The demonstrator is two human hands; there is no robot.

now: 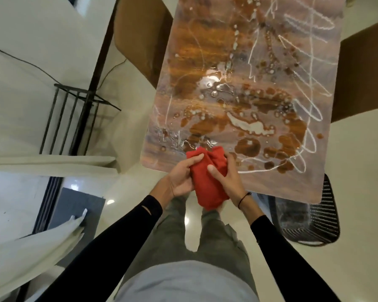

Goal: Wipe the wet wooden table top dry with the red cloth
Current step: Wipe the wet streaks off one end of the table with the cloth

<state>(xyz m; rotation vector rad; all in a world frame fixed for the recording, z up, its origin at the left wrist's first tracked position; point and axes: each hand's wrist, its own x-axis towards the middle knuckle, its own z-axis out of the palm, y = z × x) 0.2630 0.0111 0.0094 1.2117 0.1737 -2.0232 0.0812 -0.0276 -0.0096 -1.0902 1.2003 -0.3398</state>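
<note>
Cloth: red cloth (207,179) bunched up, held between both hands at the near edge of the bench (271,182), its lower end hanging past that edge.
Left hand (181,177): grasping the cloth, thumb on top.
Right hand (227,177): grasping the cloth's other side.
Bench top: wooden, with puddles (249,125), droplets and white scribbles.

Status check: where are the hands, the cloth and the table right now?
Left hand and right hand both grip the bunched red cloth at the near edge. Table top still wet, puddles throughout. Nothing in the way.
</note>
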